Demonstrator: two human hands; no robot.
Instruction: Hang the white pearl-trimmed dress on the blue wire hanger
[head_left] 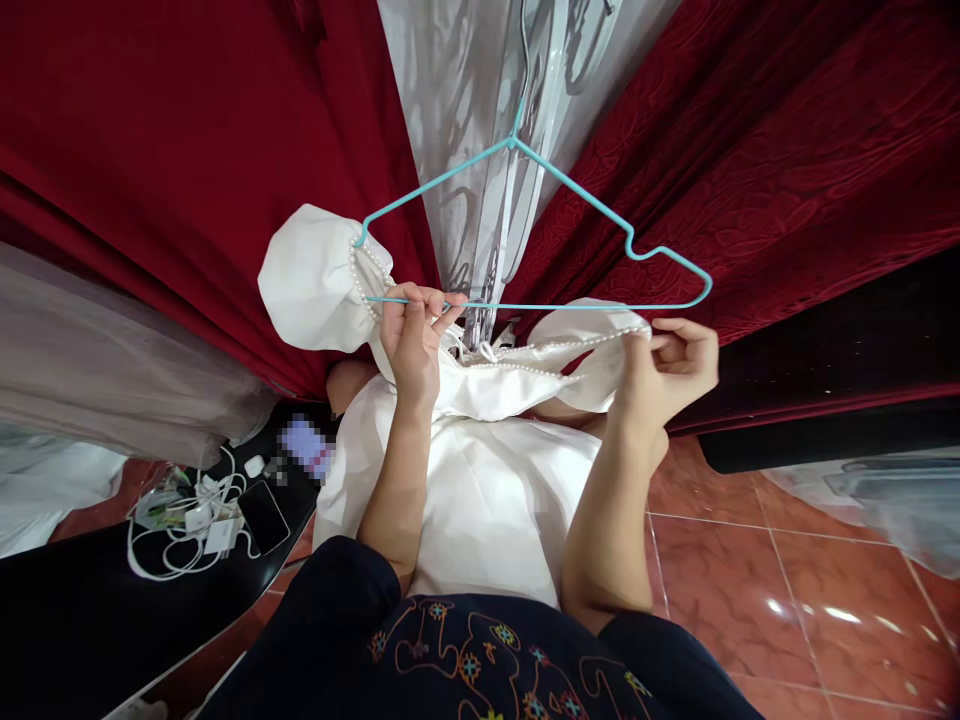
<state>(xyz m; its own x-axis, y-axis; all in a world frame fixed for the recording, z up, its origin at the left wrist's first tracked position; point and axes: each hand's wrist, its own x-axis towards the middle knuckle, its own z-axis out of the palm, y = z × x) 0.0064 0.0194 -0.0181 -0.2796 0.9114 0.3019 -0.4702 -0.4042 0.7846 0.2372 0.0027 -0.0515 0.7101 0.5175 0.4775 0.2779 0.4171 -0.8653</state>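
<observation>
- Head cam, the only view: a white satiny dress with puffed sleeves (pixel 499 480) is spread across the wearer's lap, top end up toward a thin turquoise coat hanger (pixel 571 184).
- Left hand (pixel 412 345) is pinched on the hanger's bottom bar, near its left end. Right hand (pixel 667 360) has thumb and fingers nipped on the dress's pearl-beaded edge (pixel 600 340), just under the bare right end of the hanger.
- Looks to me like the dress is about half hung: the hanger's left end is tucked into the opening of the left puffed sleeve (pixel 307 280), right end's not in yet.
- My take, the next move calls for opening up that right side and working it over the bare end, left hand keeping the bar steady so the first sleeve doesn't slip off.
- Off to the left there's a glossy black desk (pixel 67 620) with a dark-screened phone (pixel 265 517), a tangle of white cables (pixel 139 545) and a small white rounded case (pixel 254 466). Something purplish by them is pixelated, can't tell what.
- Room-wise: deep red curtains (pixel 187 150), clear plastic covering (pixel 442 110) hanging behind the hanger, sheer pale fabric (pixel 112 340) on the left, and shiny reddish floor tiles (pixel 720 560).
</observation>
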